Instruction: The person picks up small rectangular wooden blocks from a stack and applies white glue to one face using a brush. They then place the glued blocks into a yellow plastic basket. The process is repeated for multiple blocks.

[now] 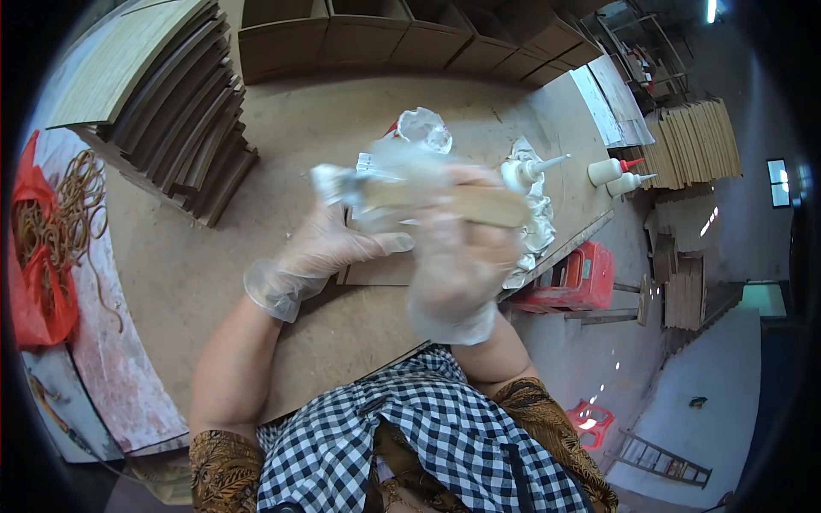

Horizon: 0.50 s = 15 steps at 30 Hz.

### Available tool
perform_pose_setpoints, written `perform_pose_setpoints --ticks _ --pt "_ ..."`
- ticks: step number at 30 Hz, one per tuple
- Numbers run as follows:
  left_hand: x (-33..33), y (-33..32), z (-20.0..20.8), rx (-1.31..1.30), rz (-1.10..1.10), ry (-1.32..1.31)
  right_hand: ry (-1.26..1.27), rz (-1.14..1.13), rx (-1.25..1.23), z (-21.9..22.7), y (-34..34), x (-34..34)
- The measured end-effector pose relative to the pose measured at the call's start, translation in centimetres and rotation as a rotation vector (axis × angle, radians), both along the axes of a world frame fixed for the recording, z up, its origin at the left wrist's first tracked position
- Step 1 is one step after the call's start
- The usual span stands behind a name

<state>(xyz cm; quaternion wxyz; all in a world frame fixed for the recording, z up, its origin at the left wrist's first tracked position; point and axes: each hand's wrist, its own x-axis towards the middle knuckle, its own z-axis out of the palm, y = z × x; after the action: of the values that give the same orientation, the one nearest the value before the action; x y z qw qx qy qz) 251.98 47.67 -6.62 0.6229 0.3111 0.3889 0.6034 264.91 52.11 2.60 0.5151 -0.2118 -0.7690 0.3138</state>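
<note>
My gloved right hand [466,256], smeared by motion, grips a flat brush by its pale wooden handle [492,206]. Its whitish head points left, over the fingertips of my left hand [316,244]. That hand wears a clear glove too; its thumb is stretched out apart from the partly hidden fingers. Beneath both hands lies a thin brown board [376,273], mostly covered. Just beyond the brush is a blurred, translucent whitish shape that I cannot make out. A white-smeared tub [425,128] stands behind it.
At left rises a stack of wood-grain boards [145,94], beside a red bag [38,265] of brown cords. Brown open boxes [359,38] line the back. White squeeze bottles [604,172] and crumpled white plastic [539,227] lie right; a red stool [577,280] stands by the table edge.
</note>
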Motion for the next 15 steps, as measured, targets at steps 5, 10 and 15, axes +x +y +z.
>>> perform_pose_setpoints --ticks 5,10,15 --pt "0.6 0.1 2.7 -0.009 0.053 0.064 0.160 -0.276 -0.246 1.8 3.2 4.1" --pt "0.5 0.0 2.8 -0.015 0.052 0.064 -0.018 -0.415 -0.148 1.4 3.9 5.4" --pt "0.6 0.0 2.8 0.004 0.057 0.086 -0.114 -0.467 0.014 0.2 4.9 5.0"
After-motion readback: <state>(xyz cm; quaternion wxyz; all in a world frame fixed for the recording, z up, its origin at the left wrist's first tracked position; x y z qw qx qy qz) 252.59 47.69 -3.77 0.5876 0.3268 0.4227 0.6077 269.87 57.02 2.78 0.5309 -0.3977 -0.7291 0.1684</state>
